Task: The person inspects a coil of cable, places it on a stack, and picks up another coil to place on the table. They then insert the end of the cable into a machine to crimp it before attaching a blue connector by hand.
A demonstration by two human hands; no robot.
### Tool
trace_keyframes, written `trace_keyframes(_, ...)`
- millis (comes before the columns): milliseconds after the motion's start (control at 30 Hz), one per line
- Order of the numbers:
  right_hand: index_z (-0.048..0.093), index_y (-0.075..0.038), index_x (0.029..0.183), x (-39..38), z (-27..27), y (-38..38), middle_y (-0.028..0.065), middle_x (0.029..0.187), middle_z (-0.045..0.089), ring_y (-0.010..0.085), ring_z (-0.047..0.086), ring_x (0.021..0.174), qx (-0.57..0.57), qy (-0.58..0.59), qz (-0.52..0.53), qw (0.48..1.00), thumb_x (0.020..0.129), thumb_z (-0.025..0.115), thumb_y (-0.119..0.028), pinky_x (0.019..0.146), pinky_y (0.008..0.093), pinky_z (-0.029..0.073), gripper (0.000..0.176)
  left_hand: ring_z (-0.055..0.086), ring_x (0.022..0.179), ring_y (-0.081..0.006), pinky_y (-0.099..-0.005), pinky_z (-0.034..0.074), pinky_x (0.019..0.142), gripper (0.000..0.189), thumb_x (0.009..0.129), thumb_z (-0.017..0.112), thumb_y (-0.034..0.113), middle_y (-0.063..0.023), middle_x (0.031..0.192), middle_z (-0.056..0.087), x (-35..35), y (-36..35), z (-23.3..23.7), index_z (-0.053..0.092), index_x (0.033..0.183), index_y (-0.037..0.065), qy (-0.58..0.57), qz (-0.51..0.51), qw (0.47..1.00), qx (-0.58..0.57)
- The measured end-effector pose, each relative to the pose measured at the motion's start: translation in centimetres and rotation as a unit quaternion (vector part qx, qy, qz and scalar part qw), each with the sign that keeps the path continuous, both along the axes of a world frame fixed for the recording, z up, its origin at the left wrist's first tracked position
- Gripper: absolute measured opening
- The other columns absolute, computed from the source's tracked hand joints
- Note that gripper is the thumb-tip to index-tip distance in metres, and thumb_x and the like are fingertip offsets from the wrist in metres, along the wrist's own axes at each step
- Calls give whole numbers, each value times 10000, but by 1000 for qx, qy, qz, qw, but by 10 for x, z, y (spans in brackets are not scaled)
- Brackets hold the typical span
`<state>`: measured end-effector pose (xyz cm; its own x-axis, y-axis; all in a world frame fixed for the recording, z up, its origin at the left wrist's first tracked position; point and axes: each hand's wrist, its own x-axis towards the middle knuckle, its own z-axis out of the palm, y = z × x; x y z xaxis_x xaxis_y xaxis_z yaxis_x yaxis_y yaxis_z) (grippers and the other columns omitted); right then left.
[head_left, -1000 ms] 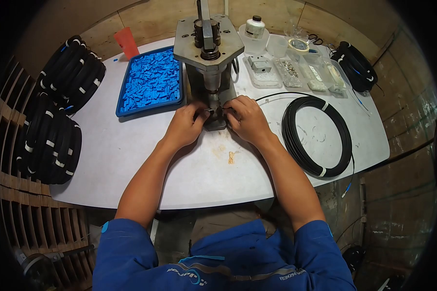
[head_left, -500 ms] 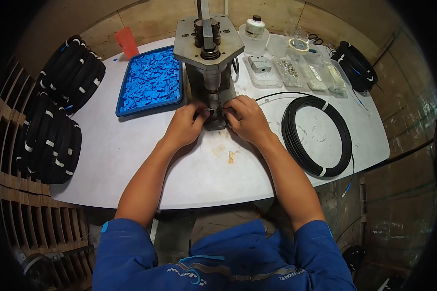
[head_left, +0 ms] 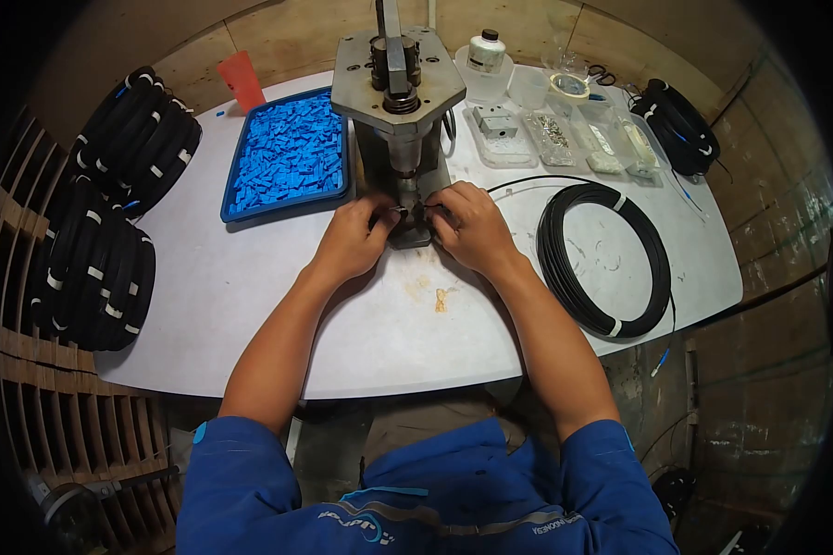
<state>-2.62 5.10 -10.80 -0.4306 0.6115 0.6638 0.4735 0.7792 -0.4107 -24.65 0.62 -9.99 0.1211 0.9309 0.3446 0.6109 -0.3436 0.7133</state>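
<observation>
The left hand (head_left: 350, 242) and right hand (head_left: 472, 227) pinch a small piece (head_left: 407, 215) at the foot of the press (head_left: 398, 92) on the surface (head_left: 250, 296). Their fingers cover most of it, so its shape cannot be made out. The press's lever is cut off at the top edge.

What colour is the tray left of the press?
The tray is blue; the head view shows it best.

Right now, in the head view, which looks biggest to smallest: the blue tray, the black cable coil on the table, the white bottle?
1. black cable coil and blue tray: too alike to rank.
2. white bottle: clearly smallest.
</observation>
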Motion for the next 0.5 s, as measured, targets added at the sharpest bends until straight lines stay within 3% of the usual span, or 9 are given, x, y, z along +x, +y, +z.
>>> trace_keyframes(500, 682, -63, 941, 0, 0, 0, 113, 903, 648, 336, 636, 893, -4, -4, -2, 1000, 813, 727, -62, 834, 428, 502, 136, 718, 907, -379, -414, 553, 821, 221, 956, 654, 147, -242, 965, 728, 0, 0, 0, 688, 1079, -33, 2, 0, 1000, 2)
